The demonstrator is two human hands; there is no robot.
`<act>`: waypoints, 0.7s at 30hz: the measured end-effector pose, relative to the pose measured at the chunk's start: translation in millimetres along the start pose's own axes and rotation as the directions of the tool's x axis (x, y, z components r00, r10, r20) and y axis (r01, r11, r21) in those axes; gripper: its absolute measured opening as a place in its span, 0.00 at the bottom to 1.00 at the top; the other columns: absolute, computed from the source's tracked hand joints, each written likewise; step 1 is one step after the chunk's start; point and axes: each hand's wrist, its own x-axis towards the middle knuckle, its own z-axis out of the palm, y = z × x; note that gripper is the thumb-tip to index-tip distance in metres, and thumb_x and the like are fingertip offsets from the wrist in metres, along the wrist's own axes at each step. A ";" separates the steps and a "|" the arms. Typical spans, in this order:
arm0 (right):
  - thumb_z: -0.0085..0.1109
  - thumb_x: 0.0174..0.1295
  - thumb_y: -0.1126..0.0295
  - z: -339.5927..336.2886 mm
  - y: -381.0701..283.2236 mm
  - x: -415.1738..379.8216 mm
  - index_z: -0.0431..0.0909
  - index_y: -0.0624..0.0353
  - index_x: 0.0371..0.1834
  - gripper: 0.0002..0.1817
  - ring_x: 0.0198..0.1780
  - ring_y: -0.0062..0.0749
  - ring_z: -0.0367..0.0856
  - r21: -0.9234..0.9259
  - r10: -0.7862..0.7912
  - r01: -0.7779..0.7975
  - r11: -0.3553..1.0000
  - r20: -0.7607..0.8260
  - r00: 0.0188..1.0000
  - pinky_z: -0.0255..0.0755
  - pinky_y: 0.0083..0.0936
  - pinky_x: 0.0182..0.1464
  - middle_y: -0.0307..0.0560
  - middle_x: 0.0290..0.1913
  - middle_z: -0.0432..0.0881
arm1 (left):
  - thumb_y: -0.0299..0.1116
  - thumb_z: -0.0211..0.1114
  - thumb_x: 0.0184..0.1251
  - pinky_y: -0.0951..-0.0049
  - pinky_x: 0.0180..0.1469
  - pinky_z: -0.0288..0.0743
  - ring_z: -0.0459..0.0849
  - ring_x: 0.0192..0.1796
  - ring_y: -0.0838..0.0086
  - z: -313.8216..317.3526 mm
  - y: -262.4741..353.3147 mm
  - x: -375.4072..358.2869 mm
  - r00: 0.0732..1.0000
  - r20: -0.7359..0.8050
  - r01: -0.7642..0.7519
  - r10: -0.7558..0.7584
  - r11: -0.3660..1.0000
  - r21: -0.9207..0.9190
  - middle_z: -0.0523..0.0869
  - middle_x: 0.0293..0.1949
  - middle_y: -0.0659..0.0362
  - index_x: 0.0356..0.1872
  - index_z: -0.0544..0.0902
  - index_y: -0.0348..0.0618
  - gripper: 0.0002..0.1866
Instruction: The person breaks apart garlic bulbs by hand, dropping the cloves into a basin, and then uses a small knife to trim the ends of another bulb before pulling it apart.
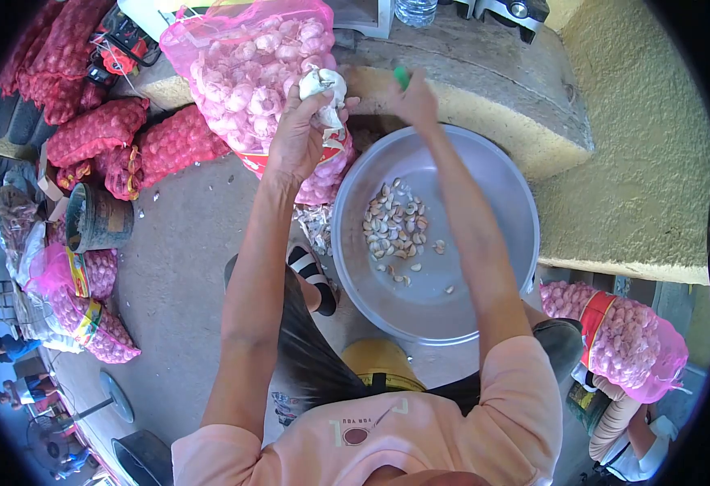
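Observation:
My left hand (296, 134) is closed around a white garlic bulb (323, 85) with loose papery skin, raised in front of a pink mesh sack of garlic (241, 69). To its right, my right hand (415, 104) is closed on a small green object (402, 77); motion blur hides what kind it is. Below my right forearm is a wide grey basin (355, 283), with separated garlic cloves (391, 223) lying mostly in its left half.
Red mesh sacks (95, 134) are piled at the left, near a dark bucket (100, 219). A low concrete ledge (484, 85) runs behind the basin. Another garlic sack (626, 332) stands at the right, beside a person (646, 437). Garlic skins (316, 227) litter the floor.

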 end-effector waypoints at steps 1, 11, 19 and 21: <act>0.53 0.59 0.64 -11.3 8.0 15.7 0.66 0.63 0.52 0.21 0.45 0.58 0.80 -0.107 -0.046 0.044 0.993 -0.012 0.999 0.73 0.49 0.44 0.66 0.41 0.80 | 0.24 0.59 0.63 0.69 0.48 0.81 0.84 0.48 0.61 1.3 0.1 -1.8 1.000 0.002 0.026 -0.026 0.999 -0.040 0.78 0.48 0.54 0.58 0.64 0.41 0.22; 0.50 0.65 0.61 -26.3 152.8 92.0 0.61 0.53 0.68 0.28 0.73 0.42 0.55 -0.558 -0.270 0.257 0.789 0.060 0.961 0.51 0.51 0.70 0.46 0.71 0.61 | 0.19 0.60 0.59 0.64 0.56 0.79 0.82 0.53 0.59 14.3 -3.2 -2.4 1.000 0.022 0.016 -0.015 0.999 -0.044 0.76 0.50 0.52 0.60 0.62 0.39 0.27; 0.47 0.70 0.51 -55.2 7.2 27.0 0.76 0.59 0.57 0.25 0.51 0.34 0.78 0.447 -0.215 0.106 0.888 0.201 0.956 0.73 0.31 0.52 0.47 0.53 0.78 | 0.26 0.63 0.64 0.66 0.54 0.79 0.84 0.47 0.66 15.0 -10.5 -2.8 0.998 0.002 0.056 -0.056 0.998 0.005 0.77 0.49 0.55 0.59 0.65 0.41 0.24; 0.46 0.70 0.49 -80.0 -50.3 -16.6 0.76 0.60 0.57 0.26 0.42 0.21 0.77 0.699 -0.202 -0.210 0.683 0.457 0.866 0.74 0.21 0.46 0.39 0.43 0.78 | 0.31 0.61 0.67 0.66 0.54 0.80 0.83 0.46 0.69 20.2 -10.2 -5.0 0.995 0.056 0.087 -0.086 0.996 -0.018 0.77 0.48 0.56 0.57 0.64 0.42 0.22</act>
